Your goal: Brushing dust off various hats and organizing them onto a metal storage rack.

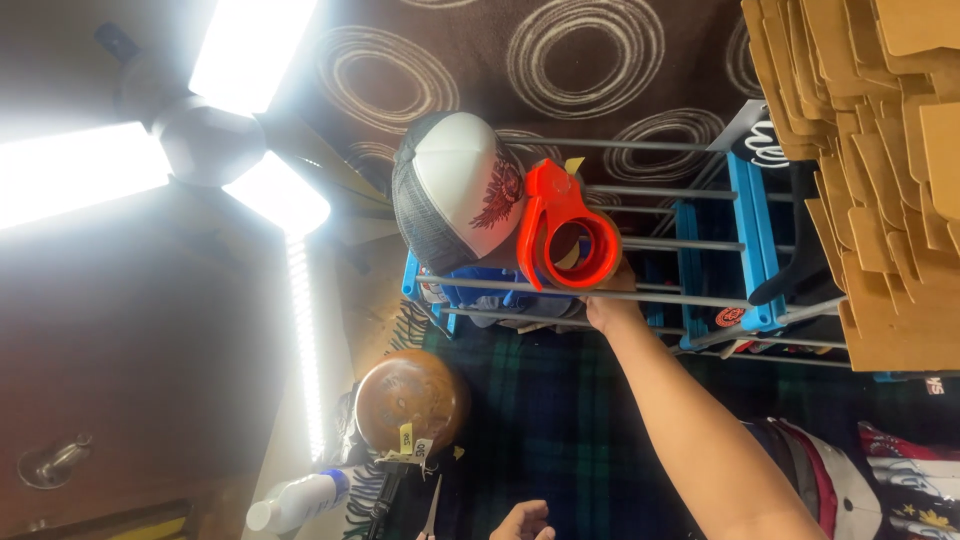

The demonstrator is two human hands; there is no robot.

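Note:
My right hand reaches out on a bare forearm and grips an orange tape dispenser holding a roll of tape. It holds the dispenser against the grey rods of a blue-framed rack. Beside the dispenser, a white and grey mesh cap with a red emblem rests on the rack. Only the fingers of my left hand show at the bottom edge, near a pair of scissors; whether it holds anything is hidden.
A stack of brown cardboard pieces fills the right side. A round brown ball-like object with tags, a white bottle and dark plaid cloth lie below. Bright fan lights glare at the left.

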